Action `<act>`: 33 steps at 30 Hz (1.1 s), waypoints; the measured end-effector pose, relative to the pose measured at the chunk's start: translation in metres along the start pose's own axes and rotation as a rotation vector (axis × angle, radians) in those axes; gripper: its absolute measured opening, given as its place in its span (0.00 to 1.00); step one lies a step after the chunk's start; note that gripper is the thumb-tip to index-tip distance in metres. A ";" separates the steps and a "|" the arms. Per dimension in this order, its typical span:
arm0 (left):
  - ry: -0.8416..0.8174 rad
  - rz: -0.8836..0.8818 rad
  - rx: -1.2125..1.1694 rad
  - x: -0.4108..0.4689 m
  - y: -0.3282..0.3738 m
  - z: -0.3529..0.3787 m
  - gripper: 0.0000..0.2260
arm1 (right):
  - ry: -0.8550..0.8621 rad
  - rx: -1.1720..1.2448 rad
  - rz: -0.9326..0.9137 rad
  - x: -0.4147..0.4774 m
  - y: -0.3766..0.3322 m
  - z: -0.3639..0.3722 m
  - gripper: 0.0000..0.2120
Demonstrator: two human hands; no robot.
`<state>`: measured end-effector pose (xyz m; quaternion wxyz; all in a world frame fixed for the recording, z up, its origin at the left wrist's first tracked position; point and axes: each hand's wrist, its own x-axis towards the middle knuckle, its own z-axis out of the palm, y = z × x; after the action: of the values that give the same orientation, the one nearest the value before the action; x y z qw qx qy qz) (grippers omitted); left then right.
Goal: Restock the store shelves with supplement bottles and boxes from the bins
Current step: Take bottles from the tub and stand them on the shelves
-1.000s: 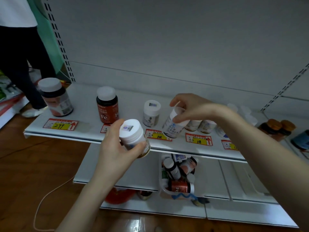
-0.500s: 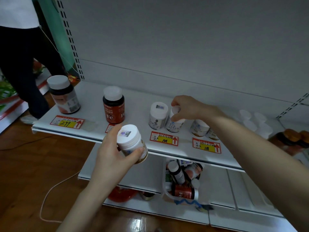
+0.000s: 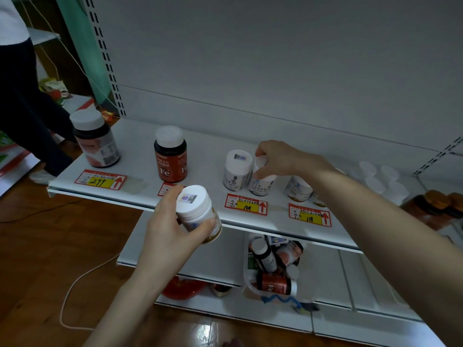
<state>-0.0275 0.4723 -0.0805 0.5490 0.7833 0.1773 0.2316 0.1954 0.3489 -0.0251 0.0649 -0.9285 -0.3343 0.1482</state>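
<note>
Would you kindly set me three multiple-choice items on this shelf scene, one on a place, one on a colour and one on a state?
1. Where is the small bottle in the right grip?
A. On the floor
B. On the top shelf, behind the 108 price tag
C. In the bin

2. What colour is the label on the Fe bottle?
A. Blue
B. Red
C. Green

3. What is the left grip doing?
A. Lying flat on the shelf
B. Hanging empty
C. Holding a white-lidded bottle clear of the shelf

1 B: it stands there beside another white bottle.
2 B: the label under its white lid is red.
3 C: the bottle sits in that grip in front of the shelf edge.
</note>
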 end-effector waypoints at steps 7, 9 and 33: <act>-0.019 -0.047 -0.158 0.005 0.007 -0.005 0.25 | 0.148 0.103 -0.041 -0.009 -0.001 -0.004 0.28; -0.049 -0.097 -0.249 0.011 0.010 -0.007 0.20 | 0.316 0.258 -0.081 -0.020 -0.009 -0.005 0.18; -0.399 -0.128 -0.557 0.018 0.031 0.039 0.20 | 0.304 0.966 0.045 -0.137 -0.014 0.037 0.07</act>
<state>0.0100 0.4406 -0.0593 0.7790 0.6204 0.0450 0.0787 0.0743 0.2727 -0.0255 0.5317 -0.8105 -0.1944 0.1505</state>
